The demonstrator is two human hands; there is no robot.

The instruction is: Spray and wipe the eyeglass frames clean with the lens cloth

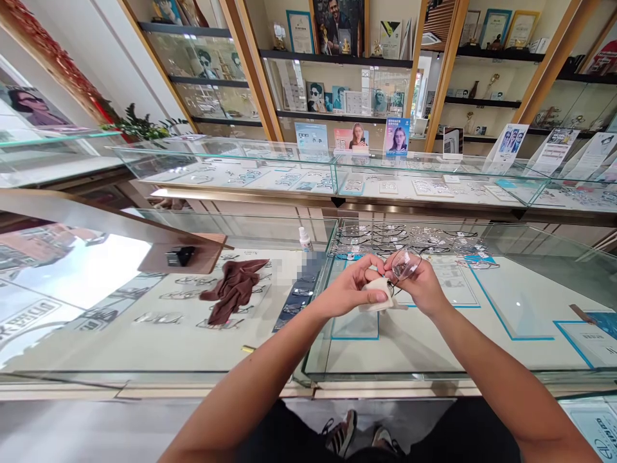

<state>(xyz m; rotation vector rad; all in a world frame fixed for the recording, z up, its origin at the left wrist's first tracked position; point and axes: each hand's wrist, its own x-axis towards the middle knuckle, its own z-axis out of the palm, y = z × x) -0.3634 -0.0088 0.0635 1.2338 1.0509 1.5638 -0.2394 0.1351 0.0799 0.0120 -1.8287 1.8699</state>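
Above the glass display case, my two hands are close together at a pair of eyeglasses (403, 264). My right hand (424, 283) grips the frame, with one clear lens showing by its fingertips. A pale cloth (376, 296) is bunched in my left hand (354, 286), its thumb pressing on it. The cloth lies against the lower part of the glasses, and the other lens is hidden by the cloth and fingers. Below my hands, blue-edged sheets (355, 326) lie inside the case.
A brown cloth (237, 289) lies crumpled on the left glass top, with a white spray bottle (304, 239) behind it. Rows of eyeglasses (390, 239) fill the case's far side. A mirror (62, 283) stands at far left. Another glass counter (270, 164) runs across the back.
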